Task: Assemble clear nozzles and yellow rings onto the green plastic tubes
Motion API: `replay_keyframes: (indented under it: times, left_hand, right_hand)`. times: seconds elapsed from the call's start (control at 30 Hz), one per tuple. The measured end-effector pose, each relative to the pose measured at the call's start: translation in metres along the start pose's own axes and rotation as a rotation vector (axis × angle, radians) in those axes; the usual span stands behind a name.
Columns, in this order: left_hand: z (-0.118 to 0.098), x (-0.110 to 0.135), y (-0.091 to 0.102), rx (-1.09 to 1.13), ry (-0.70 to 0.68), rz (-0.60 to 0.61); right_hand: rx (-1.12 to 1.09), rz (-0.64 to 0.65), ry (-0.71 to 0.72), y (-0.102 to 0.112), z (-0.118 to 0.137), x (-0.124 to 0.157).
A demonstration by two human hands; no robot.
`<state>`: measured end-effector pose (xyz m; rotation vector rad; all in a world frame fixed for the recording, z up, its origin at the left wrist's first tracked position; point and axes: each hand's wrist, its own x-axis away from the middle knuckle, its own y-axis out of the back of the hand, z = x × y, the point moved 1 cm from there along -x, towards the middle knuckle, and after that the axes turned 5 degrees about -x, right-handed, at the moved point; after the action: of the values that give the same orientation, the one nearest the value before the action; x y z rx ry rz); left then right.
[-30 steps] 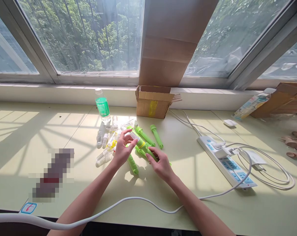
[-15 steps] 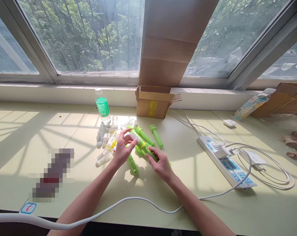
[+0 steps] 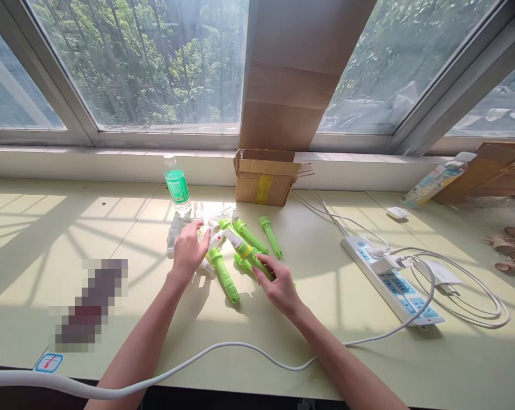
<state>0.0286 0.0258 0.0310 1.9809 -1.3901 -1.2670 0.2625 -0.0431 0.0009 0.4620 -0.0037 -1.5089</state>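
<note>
My right hand (image 3: pixel 281 287) is closed round the lower end of a green plastic tube (image 3: pixel 245 250). A clear, whitish cap-like piece (image 3: pixel 232 237) sits at the tube's upper end, with a yellow ring near the joint. My left hand (image 3: pixel 189 249) hovers over a pile of clear plastic pieces, its thumb and fingers apart; the hand hides much of the pile. One clear piece (image 3: pixel 171 244) shows left of it. Another green tube (image 3: pixel 224 276) lies between my hands. Beyond the held tube lie more green tubes, one (image 3: pixel 271 236) set apart at the right.
A water bottle (image 3: pixel 178 188) with a green label stands behind the pile. An opened cardboard box (image 3: pixel 261 185) is at the sill. On the right lie a power strip (image 3: pixel 394 285) and coiled white cables. A thick white cable (image 3: pixel 235 344) crosses the front, near my forearms.
My left hand has left the clear end of the held tube and moved left to the clear pieces. My right hand keeps hold of the tube in the same spot.
</note>
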Motion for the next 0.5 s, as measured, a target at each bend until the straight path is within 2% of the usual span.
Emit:
replay_keyframes:
  times: [0.07,0.17,0.27,0.5]
  left_hand:
    - [0.0069,0.0006,-0.0018,-0.29,0.011,0.052]
    - [0.0104,0.0037,-0.0043,-0.511,0.039,0.126]
    - [0.0104,0.0051,-0.0045,-0.567,0.061,0.168]
    - [0.013,0.0034,-0.0036,-0.535,0.045,0.196]
  right_hand:
    - [0.004,-0.003,0.004,0.0001,0.0006,0.0001]
    - [0.0,0.002,-0.003,0.0001,0.0011,0.0003]
    - [-0.003,0.003,-0.008,-0.0001,0.0008,0.0005]
    - [0.016,-0.008,0.028,-0.0004,0.0009,-0.0002]
